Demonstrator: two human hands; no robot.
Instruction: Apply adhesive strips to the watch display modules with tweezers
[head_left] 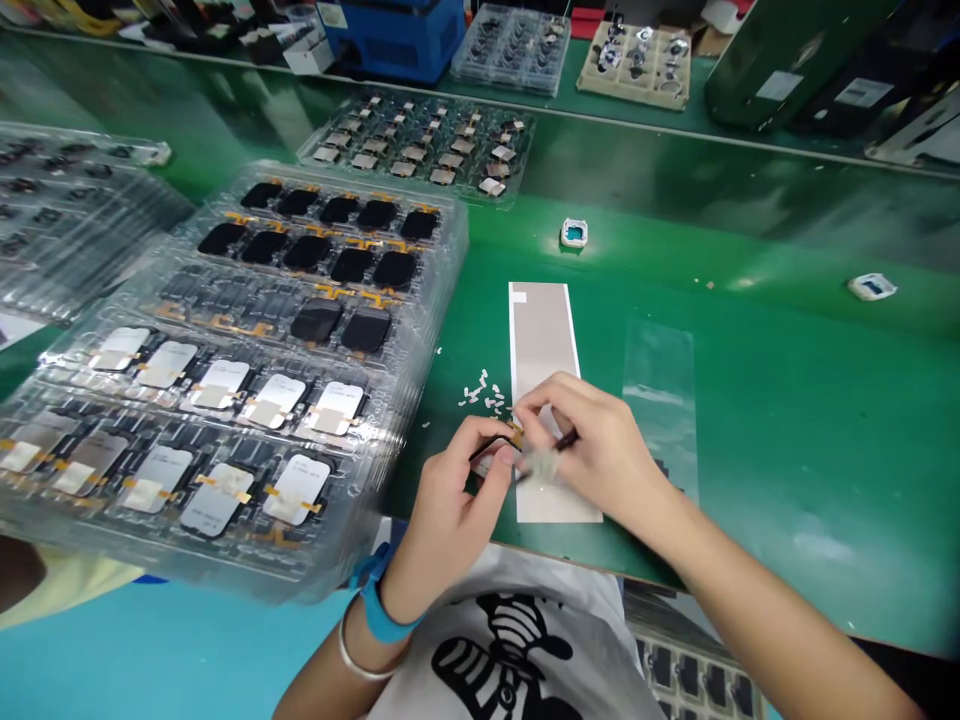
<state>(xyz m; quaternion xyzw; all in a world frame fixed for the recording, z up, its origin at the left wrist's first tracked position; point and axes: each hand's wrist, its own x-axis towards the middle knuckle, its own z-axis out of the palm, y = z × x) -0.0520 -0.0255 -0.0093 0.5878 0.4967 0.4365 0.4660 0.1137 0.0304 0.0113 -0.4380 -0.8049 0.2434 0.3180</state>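
My left hand (442, 510) is closed around a small display module (491, 457) with a dark edge and pale back, held between thumb and fingers. Close beside it, my right hand (607, 440) grips a dark, thin tool (566, 438) that looks like tweezers; its tip is blurred by motion. An orange flex strip shows at the module's upper edge, partly hidden by fingers. Beneath both hands lies a long beige sheet (546, 340) with white borders. Small white scraps (484, 388) are scattered left of that sheet.
A stack of clear trays (456, 225) with several display modules stands at left. Behind are another parts tray (517, 130) and a small white case (574, 233). A second case (872, 287) lies right, and a clear plastic bag (660, 370) beside the sheet.
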